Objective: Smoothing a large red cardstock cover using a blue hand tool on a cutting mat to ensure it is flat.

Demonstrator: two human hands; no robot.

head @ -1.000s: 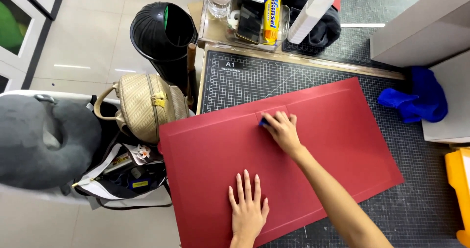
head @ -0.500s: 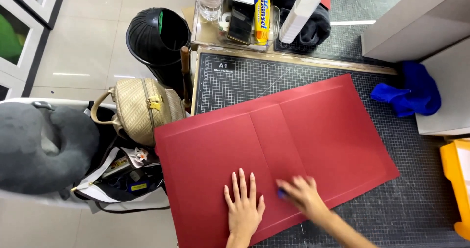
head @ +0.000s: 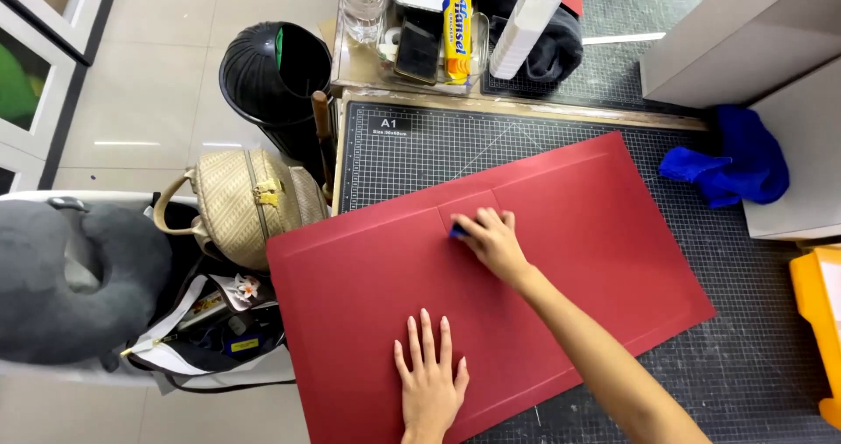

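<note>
One cutting mat (head: 420, 146) carries one big red card sheet (head: 596, 225), lying flat across it. My left hand (head: 429, 383) lies spread and flat to pin the sheet. My right hand (head: 492, 241) pinches one small blue tool (head: 457, 231) onto the centre crease.
</note>
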